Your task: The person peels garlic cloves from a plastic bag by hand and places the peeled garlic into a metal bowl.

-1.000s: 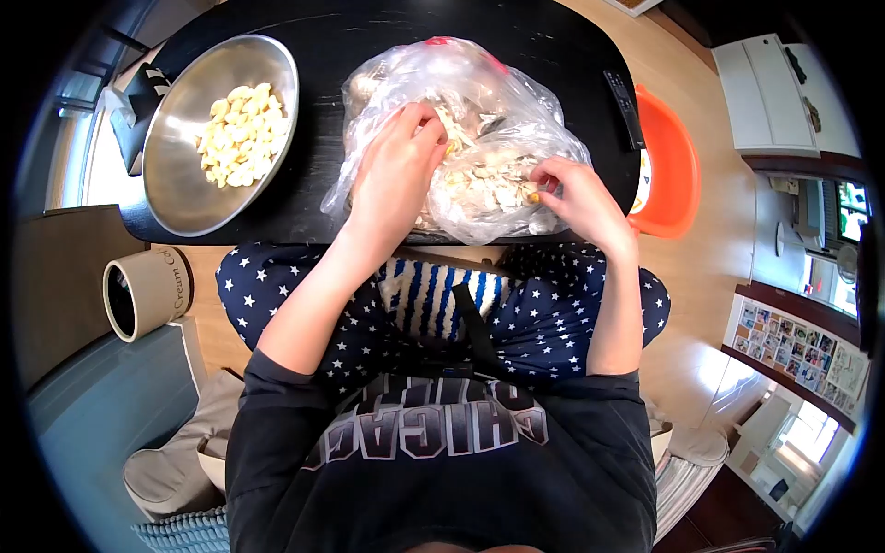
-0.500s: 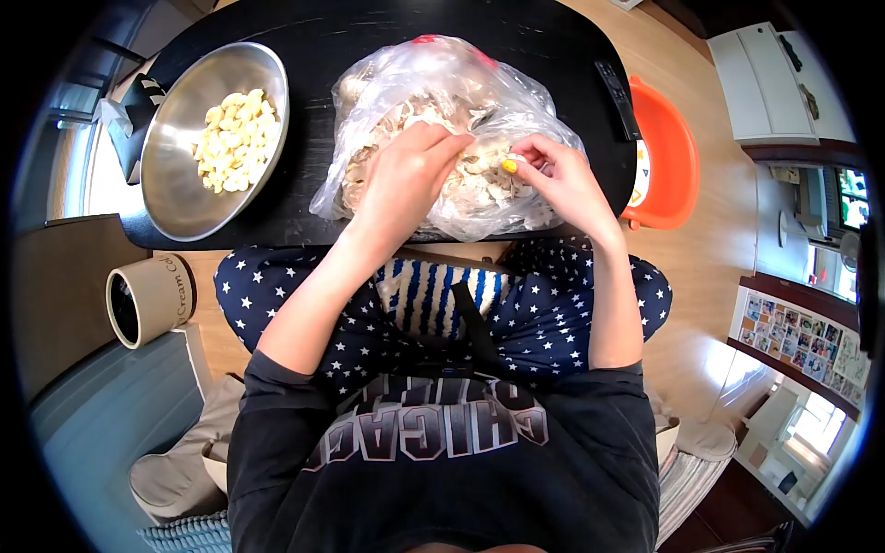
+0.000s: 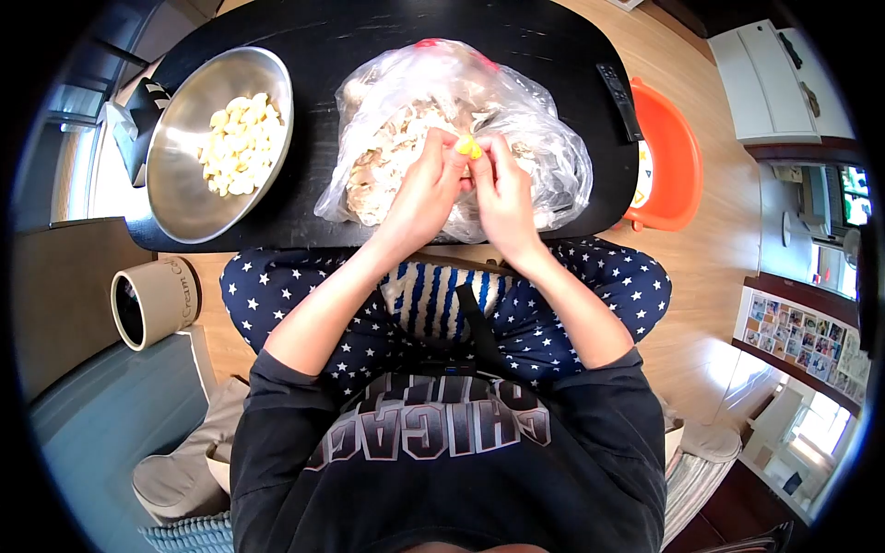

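My left hand point(image 3: 426, 189) and my right hand point(image 3: 502, 195) meet over a clear plastic bag point(image 3: 560, 175). Their thumbs and fingertips pinch together, the yellow-painted thumbnails side by side. Between them is a small piece that seems to be a garlic clove, almost wholly hidden by the fingers. Pale, papery garlic skins point(image 3: 387, 138) fill the bag beneath both hands. To the left, a wide steel bowl point(image 3: 175, 189) holds many peeled garlic cloves point(image 3: 241, 147).
The bag and bowl stand on a black table point(image 3: 318, 101). A remote control point(image 3: 618, 101) lies near its right edge, with an orange plastic seat or tub point(image 3: 678, 157) beyond. On the left are a tissue box point(image 3: 138, 124) and a cream-coloured bin point(image 3: 166, 300).
My right hand has moved left to meet my left hand above the bag. Before, the hands were apart, with a small pale piece at the right fingertips.
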{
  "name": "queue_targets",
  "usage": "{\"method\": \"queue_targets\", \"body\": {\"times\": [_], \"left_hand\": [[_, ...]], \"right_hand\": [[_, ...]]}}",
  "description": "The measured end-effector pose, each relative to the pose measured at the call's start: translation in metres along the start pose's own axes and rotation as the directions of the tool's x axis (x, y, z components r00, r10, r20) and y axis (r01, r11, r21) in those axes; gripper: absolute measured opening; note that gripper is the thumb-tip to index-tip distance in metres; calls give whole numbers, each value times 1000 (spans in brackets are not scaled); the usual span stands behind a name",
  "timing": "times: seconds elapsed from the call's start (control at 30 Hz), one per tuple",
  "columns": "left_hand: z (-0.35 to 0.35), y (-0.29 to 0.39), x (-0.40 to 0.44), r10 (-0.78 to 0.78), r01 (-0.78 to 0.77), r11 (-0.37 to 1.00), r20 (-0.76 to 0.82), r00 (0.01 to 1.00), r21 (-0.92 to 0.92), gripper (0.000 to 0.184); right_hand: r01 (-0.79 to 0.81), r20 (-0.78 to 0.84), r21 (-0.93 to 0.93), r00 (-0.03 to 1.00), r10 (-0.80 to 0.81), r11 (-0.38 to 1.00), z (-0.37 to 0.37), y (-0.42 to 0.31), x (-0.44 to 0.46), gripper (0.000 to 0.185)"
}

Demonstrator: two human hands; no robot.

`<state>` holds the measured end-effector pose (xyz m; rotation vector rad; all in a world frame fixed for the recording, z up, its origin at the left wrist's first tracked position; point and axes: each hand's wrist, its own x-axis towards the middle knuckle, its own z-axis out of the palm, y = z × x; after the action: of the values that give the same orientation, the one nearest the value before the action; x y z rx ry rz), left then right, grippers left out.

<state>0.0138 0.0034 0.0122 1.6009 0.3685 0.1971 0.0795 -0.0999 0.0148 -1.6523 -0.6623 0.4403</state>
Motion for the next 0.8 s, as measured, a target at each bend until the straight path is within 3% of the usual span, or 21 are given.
{"method": "queue_targets", "body": {"times": [0.07,0.13,0.2,0.23,0.37,0.47,0.57,0.63,0.8], "left_hand": [[5,0,-2,-142,114,956,-86,986,-272,31],[5,2,-4,-87,71,970,-61,994,-232,30],[5,6,-6,-232,220,842,38,972,-492,26],[0,0,-4,-291,313,810,124,949,-496,27],[-1,9,-5,-307,336,818,139,941,-467,26],[9,7,-9,-220,208,865,26,975,-457,24],[16,-2,-9,23,-32,931,-29,999,-364,20],[18,0,-13,25,-39,938,-45,999,-344,20],[22,-9,-12,88,-109,945,-81,993,-310,20]], "right_hand": [[78,-49,-163,995,-87,983,4,-7,-6,13],[110,-73,-181,990,-125,977,5,-7,-6,15],[174,-46,-250,980,-191,952,4,-15,-6,16],[241,-63,-265,962,-266,934,5,-7,-4,13],[287,-29,-319,950,-312,903,4,-3,-3,13],[216,-75,-234,968,-239,948,5,-8,-5,12],[114,-98,-173,986,-132,978,6,-7,-8,11],[179,-154,-269,962,-225,946,9,-2,-7,10],[176,-183,-318,953,-242,932,12,-1,-8,9]]}}
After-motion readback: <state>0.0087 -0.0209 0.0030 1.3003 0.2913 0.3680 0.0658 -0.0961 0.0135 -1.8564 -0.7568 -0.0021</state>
